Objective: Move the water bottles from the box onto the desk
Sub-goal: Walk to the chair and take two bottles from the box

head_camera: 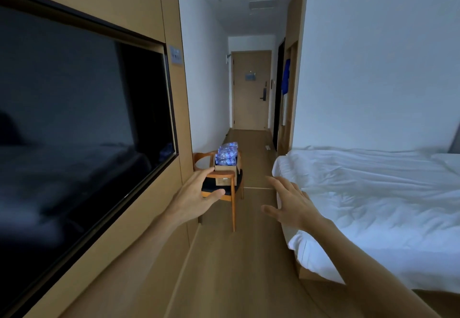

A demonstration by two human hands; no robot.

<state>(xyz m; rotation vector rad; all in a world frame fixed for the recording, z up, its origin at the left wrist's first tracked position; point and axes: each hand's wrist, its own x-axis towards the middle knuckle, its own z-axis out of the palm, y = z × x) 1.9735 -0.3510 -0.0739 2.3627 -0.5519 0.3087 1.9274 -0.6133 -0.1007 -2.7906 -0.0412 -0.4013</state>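
Ahead, the left hand (193,196) reaches forward with fingers spread and empty, lining up with the box (225,168) of water bottles (226,154) on the chair (224,190), well beyond it; the right hand (290,204), also spread and empty, sits farther right, beside the bed (373,193).

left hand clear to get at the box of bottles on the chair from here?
Probably yes. The left hand is open and empty, stretched toward the box on the chair; nothing stands between, though it looks farther off.
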